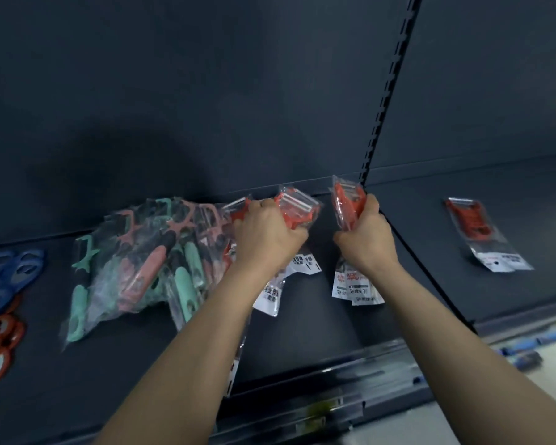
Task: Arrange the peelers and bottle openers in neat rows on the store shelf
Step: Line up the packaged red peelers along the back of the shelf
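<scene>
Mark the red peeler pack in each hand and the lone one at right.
Left-hand peeler pack [299,205]: head view, blade end.
Right-hand peeler pack [347,202]: head view, red head.
Lone peeler pack [470,220]: head view, red body.

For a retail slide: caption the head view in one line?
Left hand and right hand each grip bagged red peelers over a dark shelf, beside heaped teal and pink peelers.
</scene>
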The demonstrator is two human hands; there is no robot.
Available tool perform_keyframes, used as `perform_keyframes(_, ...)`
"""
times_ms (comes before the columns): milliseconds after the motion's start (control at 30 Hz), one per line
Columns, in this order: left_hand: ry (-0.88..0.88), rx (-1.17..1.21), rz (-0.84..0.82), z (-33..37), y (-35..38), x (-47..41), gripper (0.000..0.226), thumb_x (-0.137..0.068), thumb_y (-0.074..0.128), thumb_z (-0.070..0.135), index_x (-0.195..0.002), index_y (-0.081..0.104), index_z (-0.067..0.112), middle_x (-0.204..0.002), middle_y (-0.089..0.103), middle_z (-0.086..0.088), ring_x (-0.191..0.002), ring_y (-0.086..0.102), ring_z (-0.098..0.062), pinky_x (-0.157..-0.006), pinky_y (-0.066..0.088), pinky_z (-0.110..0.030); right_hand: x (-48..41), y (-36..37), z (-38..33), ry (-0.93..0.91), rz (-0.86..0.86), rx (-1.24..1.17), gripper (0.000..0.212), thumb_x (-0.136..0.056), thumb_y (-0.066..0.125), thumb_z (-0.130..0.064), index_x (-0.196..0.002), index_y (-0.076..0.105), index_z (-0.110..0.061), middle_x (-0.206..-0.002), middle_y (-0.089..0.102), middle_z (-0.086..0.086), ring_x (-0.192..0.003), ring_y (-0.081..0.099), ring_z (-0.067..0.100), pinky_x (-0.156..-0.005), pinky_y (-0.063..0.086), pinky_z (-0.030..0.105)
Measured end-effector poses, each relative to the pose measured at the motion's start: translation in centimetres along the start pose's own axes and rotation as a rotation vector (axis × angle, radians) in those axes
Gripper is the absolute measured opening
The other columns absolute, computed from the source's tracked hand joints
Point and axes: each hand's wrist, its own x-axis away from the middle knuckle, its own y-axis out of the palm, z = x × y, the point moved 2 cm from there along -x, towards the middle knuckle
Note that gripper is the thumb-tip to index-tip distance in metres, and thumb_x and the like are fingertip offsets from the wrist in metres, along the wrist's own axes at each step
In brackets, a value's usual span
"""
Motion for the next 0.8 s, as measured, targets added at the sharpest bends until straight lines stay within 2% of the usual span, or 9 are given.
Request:
perform_keyframes(100, -0.001, 0.018, 0.015, 1.4, 0.7, 0.3, 0.039, -0.082, 0.055, 0.035, -0.106, 0.046, 0.006, -0.097, 0.061, -0.009, -0.097, 0.057, -0.030, -0.094, 0.031, -0.039, 0.3, -0.7, 1.1, -0.004, 0.014, -0.001, 0.073, -0.071, 0.062, -0.008, -0.136, 0.028, -0.010, -0.115, 0.055, 0.018, -0.100, 0.055, 0.037, -0.085, 0.049, 0.044)
perform_keyframes(167, 0.000, 0.085, 0.019, 2.4, 0.9, 0.4, 0.036, -0.086, 0.052, 0.036, -0.107, 0.043, 0.008, -0.087, 0.057, -0.003, -0.096, 0.057, -0.029, -0.099, 0.026, -0.041, 0.1, -1.3, 1.7, -0.018, 0.021, -0.001, 0.074, -0.071, 0.061, -0.008, -0.137, 0.027, -0.009, -0.117, 0.054, 0.018, -0.102, 0.055, 0.037, -0.087, 0.048, 0.044)
perform_keyframes(267, -0.048, 0.314, -0.033, 3.2, 1.2, -0.1, 0.028, -0.083, 0.055, 0.036, -0.100, 0.045, 0.015, -0.077, 0.055, 0.009, -0.086, 0.056, -0.024, -0.100, 0.033, -0.047, -0.6, -2.1, 2.3, -0.049, -0.003, -0.002, 0.075, -0.071, 0.061, -0.007, -0.138, 0.027, -0.010, -0.119, 0.054, 0.018, -0.104, 0.054, 0.038, -0.088, 0.048, 0.045)
perform_keyframes(333, -0.083, 0.474, -0.014, 3.6, 1.1, -0.4, 0.024, -0.080, 0.058, 0.031, -0.097, 0.046, 0.018, -0.077, 0.055, 0.009, -0.080, 0.056, -0.020, -0.092, 0.043, -0.046, -1.1, -2.6, 2.7, -0.076, -0.035, 0.007, 0.075, -0.072, 0.060, -0.006, -0.139, 0.026, -0.011, -0.119, 0.053, 0.018, -0.105, 0.053, 0.038, -0.089, 0.047, 0.046)
perform_keyframes(433, -0.098, 0.532, 0.070, 4.2, 0.1, -0.5, 0.028, -0.081, 0.058, 0.021, -0.104, 0.044, 0.013, -0.082, 0.053, 0.007, -0.074, 0.054, -0.013, -0.065, 0.045, -0.028, -2.0, -3.1, 3.0, -0.119, -0.097, 0.027, 0.074, -0.075, 0.060, -0.006, -0.140, 0.026, -0.011, -0.118, 0.050, 0.018, -0.106, 0.051, 0.037, -0.089, 0.046, 0.043)
perform_keyframes(500, -0.099, 0.453, 0.108, 4.3, -1.0, 0.0, 0.030, -0.082, 0.060, 0.017, -0.105, 0.042, 0.011, -0.081, 0.051, 0.007, -0.068, 0.051, -0.007, -0.055, 0.041, -0.022, -2.5, -3.0, 2.9, -0.161, -0.139, 0.038, 0.074, -0.076, 0.059, -0.006, -0.141, 0.025, -0.011, -0.118, 0.049, 0.018, -0.105, 0.051, 0.037, -0.089, 0.046, 0.042)
perform_keyframes(600, -0.152, 0.171, 0.048, 3.3, -2.1, 2.0, 0.032, -0.078, 0.062, 0.021, -0.103, 0.043, 0.015, -0.081, 0.055, 0.004, -0.069, 0.055, -0.011, -0.054, 0.041, -0.028, -2.8, -2.1, 2.1, -0.248, -0.231, 0.039, 0.075, -0.076, 0.059, -0.006, -0.142, 0.023, -0.011, -0.117, 0.050, 0.018, -0.105, 0.050, 0.035, -0.087, 0.044, 0.038)
perform_keyframes(700, -0.268, 0.030, -0.068, 1.3, -2.3, 5.1, 0.041, -0.071, 0.067, 0.030, -0.105, 0.048, 0.017, -0.091, 0.064, -0.003, -0.079, 0.061, -0.023, -0.067, 0.050, -0.034, -2.4, -0.6, 1.1, -0.305, -0.348, 0.033, 0.078, -0.079, 0.059, -0.008, -0.145, 0.017, -0.015, -0.118, 0.046, 0.015, -0.108, 0.049, 0.034, -0.092, 0.046, 0.043)
perform_keyframes(800, -0.408, -0.086, -0.123, -0.3, -2.2, 8.4, 0.055, -0.070, 0.072, 0.032, -0.115, 0.044, 0.016, -0.105, 0.062, -0.006, -0.094, 0.059, -0.027, -0.080, 0.049, -0.035, -1.4, 1.3, 0.3, -0.397, -0.408, 0.043, 0.079, -0.078, 0.059, -0.011, -0.144, 0.017, -0.017, -0.119, 0.048, 0.016, -0.108, 0.050, 0.035, -0.092, 0.046, 0.047)
